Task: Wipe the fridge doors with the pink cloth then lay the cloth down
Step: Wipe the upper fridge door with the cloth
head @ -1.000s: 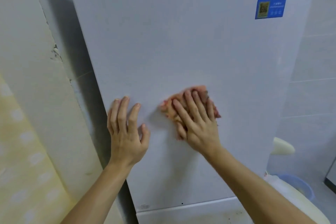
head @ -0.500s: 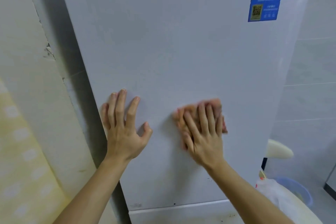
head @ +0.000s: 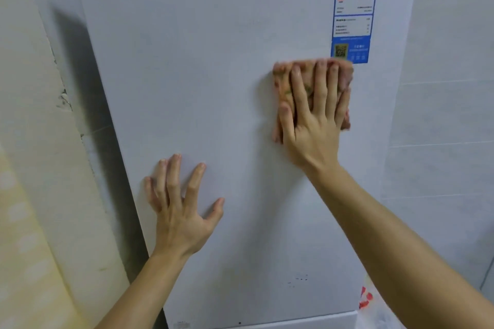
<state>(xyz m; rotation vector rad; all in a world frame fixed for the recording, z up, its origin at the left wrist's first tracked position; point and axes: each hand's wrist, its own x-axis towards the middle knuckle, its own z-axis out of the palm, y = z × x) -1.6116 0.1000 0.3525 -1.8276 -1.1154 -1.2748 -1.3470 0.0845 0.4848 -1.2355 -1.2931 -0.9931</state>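
Pink cloth (head: 282, 80) lies flat on the fridge door (head: 213, 61), just under the blue label (head: 352, 8), pressed beneath our right hand (head: 312, 120) with straight fingers. Our left hand (head: 181, 211), below-left of the label, rests with fingers spread on the door, holding nothing.

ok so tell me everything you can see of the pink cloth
The pink cloth looks like soft fabric, pink-orange with a few greenish marks, bunched into a rough rectangle. It sits flat against the white fridge door, pressed there by the right hand, whose straight fingers are spread over it. Its edges are blurred. Its top right corner reaches the bottom of the blue label. The left hand rests on the door, apart from it.
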